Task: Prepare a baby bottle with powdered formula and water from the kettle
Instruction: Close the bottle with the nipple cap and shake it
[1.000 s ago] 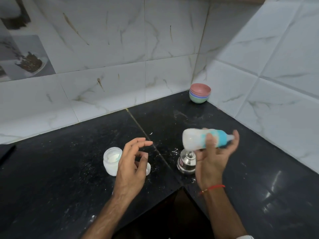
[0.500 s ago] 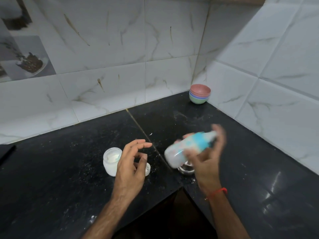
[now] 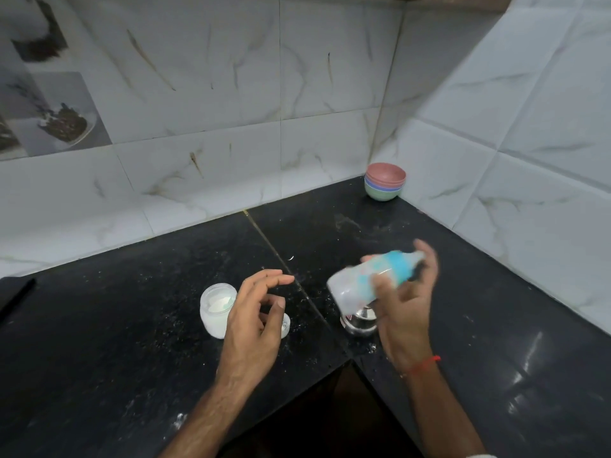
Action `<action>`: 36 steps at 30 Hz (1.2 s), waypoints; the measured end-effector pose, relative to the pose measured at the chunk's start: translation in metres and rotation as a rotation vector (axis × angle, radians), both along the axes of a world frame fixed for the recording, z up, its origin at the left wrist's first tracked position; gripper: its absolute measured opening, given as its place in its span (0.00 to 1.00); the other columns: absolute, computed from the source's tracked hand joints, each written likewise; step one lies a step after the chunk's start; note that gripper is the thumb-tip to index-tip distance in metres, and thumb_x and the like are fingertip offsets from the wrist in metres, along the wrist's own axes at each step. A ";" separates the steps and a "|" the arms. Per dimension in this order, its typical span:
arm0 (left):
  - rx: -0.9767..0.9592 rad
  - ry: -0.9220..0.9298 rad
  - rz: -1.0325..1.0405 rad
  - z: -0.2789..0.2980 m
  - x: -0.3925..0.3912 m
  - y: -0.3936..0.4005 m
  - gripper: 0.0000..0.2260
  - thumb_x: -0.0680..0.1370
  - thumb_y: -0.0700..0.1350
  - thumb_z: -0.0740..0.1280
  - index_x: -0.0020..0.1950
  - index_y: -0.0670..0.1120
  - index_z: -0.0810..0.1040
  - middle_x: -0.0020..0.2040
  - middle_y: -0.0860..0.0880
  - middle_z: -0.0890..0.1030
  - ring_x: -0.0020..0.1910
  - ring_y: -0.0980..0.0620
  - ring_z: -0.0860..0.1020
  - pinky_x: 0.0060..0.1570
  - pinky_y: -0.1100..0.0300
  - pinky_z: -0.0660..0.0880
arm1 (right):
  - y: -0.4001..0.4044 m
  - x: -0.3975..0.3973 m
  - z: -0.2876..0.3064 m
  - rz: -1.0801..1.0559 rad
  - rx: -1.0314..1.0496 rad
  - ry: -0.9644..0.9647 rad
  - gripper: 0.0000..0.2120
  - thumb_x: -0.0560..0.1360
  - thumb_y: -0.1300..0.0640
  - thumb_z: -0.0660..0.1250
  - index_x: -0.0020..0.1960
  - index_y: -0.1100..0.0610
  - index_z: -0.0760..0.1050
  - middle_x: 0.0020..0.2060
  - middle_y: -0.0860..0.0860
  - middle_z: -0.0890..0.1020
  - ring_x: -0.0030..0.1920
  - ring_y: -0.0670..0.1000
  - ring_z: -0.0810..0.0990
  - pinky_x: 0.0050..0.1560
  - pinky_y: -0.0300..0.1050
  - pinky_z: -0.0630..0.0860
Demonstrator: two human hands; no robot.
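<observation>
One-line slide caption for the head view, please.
Right hand grips a tilted, motion-blurred white baby bottle with blue collar over the black counter; left hand hovers open.

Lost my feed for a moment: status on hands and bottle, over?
Right hand grips the baby bottle, tilted, blurred, above the steel vessel. Left hand open, empty, beside the open powder jar. Nothing blocking.

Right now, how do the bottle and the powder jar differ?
1. The bottle is off the counter, gripped in the right hand; the jar stands on the counter with no hand on it.
2. The bottle is tilted, nearly on its side; the jar is upright.
3. The bottle has a blue top fitted and blue markings; the jar is open, with white powder showing.
Both are pale and translucent.
</observation>
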State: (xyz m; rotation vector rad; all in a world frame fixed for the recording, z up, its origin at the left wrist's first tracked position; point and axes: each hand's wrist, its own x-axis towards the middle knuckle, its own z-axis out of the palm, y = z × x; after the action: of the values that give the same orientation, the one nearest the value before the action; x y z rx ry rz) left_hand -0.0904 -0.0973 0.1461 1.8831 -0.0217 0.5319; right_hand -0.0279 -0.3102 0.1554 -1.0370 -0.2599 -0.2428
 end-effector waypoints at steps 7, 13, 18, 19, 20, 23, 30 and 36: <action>-0.002 -0.001 -0.007 -0.001 0.002 0.000 0.20 0.81 0.32 0.69 0.61 0.57 0.83 0.66 0.61 0.78 0.49 0.52 0.82 0.42 0.70 0.75 | -0.002 -0.008 0.008 0.042 0.049 -0.013 0.30 0.76 0.62 0.74 0.72 0.46 0.67 0.59 0.63 0.84 0.56 0.67 0.85 0.58 0.65 0.83; 0.009 -0.005 -0.005 0.000 0.001 -0.001 0.21 0.81 0.31 0.69 0.60 0.59 0.82 0.65 0.61 0.78 0.49 0.53 0.82 0.41 0.71 0.74 | 0.003 -0.004 0.001 -0.130 0.674 0.219 0.19 0.82 0.46 0.66 0.68 0.57 0.72 0.62 0.56 0.83 0.59 0.52 0.86 0.55 0.51 0.85; 0.018 -0.006 -0.023 -0.001 0.004 -0.005 0.21 0.81 0.31 0.68 0.61 0.58 0.82 0.65 0.63 0.78 0.50 0.53 0.82 0.41 0.68 0.76 | 0.003 -0.012 -0.018 0.188 -0.603 -0.159 0.42 0.67 0.51 0.84 0.73 0.37 0.66 0.67 0.54 0.79 0.64 0.59 0.82 0.61 0.64 0.82; 0.024 -0.009 -0.027 -0.001 0.005 -0.006 0.21 0.81 0.31 0.69 0.62 0.58 0.82 0.65 0.62 0.78 0.51 0.53 0.82 0.42 0.66 0.77 | 0.003 -0.012 -0.019 0.247 -0.809 -0.227 0.42 0.67 0.49 0.84 0.73 0.34 0.66 0.69 0.46 0.77 0.66 0.55 0.80 0.63 0.63 0.81; 0.026 -0.008 -0.031 -0.001 0.005 -0.006 0.21 0.81 0.31 0.69 0.62 0.58 0.82 0.65 0.62 0.78 0.51 0.52 0.82 0.43 0.65 0.78 | 0.003 -0.012 -0.019 0.256 -0.854 -0.243 0.41 0.67 0.48 0.84 0.73 0.34 0.66 0.69 0.44 0.77 0.66 0.54 0.80 0.63 0.62 0.81; 0.002 0.000 -0.025 -0.002 0.005 -0.004 0.21 0.81 0.32 0.69 0.61 0.59 0.82 0.65 0.63 0.78 0.49 0.53 0.82 0.43 0.70 0.75 | 0.009 -0.015 -0.006 0.113 -0.147 -0.036 0.37 0.69 0.55 0.82 0.72 0.42 0.68 0.62 0.62 0.82 0.57 0.64 0.86 0.57 0.65 0.84; -0.022 0.027 -0.006 -0.008 0.002 0.000 0.22 0.81 0.31 0.69 0.62 0.58 0.81 0.65 0.62 0.79 0.49 0.53 0.82 0.42 0.70 0.75 | 0.002 -0.002 -0.012 -0.168 0.634 0.275 0.22 0.83 0.49 0.67 0.73 0.55 0.69 0.69 0.61 0.79 0.58 0.52 0.86 0.52 0.48 0.86; -0.012 0.041 -0.025 -0.010 0.006 -0.003 0.22 0.81 0.32 0.68 0.64 0.59 0.80 0.64 0.60 0.79 0.50 0.52 0.82 0.42 0.67 0.77 | 0.004 -0.013 -0.034 0.279 -0.784 -0.228 0.42 0.68 0.47 0.84 0.75 0.37 0.66 0.70 0.43 0.75 0.63 0.55 0.82 0.59 0.59 0.84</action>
State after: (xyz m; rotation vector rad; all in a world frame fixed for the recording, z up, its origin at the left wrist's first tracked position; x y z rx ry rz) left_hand -0.0847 -0.1006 0.1357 1.8794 -0.0148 0.4748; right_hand -0.0410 -0.3064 0.1210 -1.7282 -0.7377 0.0066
